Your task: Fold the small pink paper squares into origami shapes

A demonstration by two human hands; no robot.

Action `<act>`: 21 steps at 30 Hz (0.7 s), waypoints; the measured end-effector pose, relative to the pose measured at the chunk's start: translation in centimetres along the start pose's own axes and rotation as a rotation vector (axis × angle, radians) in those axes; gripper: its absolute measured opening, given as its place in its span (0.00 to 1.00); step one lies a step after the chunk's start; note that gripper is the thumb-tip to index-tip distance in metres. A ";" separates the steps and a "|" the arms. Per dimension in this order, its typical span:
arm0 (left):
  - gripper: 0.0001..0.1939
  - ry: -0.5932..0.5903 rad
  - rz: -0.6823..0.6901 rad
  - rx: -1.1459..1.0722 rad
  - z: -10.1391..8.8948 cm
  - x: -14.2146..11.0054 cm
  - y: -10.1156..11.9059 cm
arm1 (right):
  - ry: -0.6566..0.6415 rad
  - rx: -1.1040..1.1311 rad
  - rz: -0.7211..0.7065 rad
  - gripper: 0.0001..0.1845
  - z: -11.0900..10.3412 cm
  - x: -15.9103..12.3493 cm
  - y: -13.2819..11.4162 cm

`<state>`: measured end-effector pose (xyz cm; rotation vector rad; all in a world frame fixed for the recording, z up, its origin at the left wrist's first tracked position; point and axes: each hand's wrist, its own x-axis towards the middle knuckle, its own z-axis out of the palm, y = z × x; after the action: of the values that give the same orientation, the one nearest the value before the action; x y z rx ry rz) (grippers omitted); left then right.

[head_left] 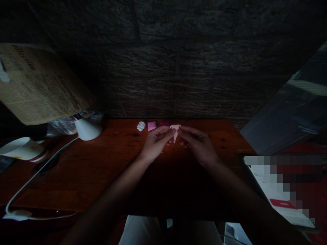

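Both hands meet over the far middle of a dark red wooden table (107, 170). My left hand (156, 143) and my right hand (198, 144) pinch a small pale pink piece (175, 131) between their fingertips; it looks like soft clay or folded paper, I cannot tell which. Just behind the hands, near the wall, lie a small white lump (141, 126), a pink block (152, 126) and a darker magenta block (165, 123).
A dark brick wall stands behind the table. At the left are a white lamp base (88, 130) with a white cable (33, 180), crumpled plastic, a white cup (21, 149) and a printed cardboard sheet (38, 85). Papers (281, 200) lie at the right edge.
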<state>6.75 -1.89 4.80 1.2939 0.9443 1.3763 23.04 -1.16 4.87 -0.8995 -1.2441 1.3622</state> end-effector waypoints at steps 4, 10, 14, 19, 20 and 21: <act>0.20 0.030 0.051 0.012 -0.1 0.0 0.0 | 0.003 -0.009 0.013 0.20 0.0 0.0 -0.1; 0.14 0.008 0.075 0.043 -0.1 0.0 0.0 | 0.012 0.060 0.044 0.20 0.2 -0.1 -0.3; 0.15 0.023 0.063 0.042 -0.2 0.1 0.0 | -0.017 0.029 0.040 0.20 0.2 -0.1 -0.2; 0.16 0.009 0.068 0.078 -0.3 0.1 -0.1 | 0.021 0.005 0.015 0.17 0.1 0.0 0.0; 0.16 0.002 0.071 0.086 -0.3 0.1 -0.1 | 0.029 0.007 0.013 0.17 0.1 0.1 0.0; 0.16 -0.003 0.075 0.094 -0.3 0.1 -0.2 | 0.036 0.011 0.010 0.17 0.1 0.1 0.0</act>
<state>6.46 -1.71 4.62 1.4147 0.9767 1.4010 22.92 -1.13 4.93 -0.9195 -1.2055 1.3539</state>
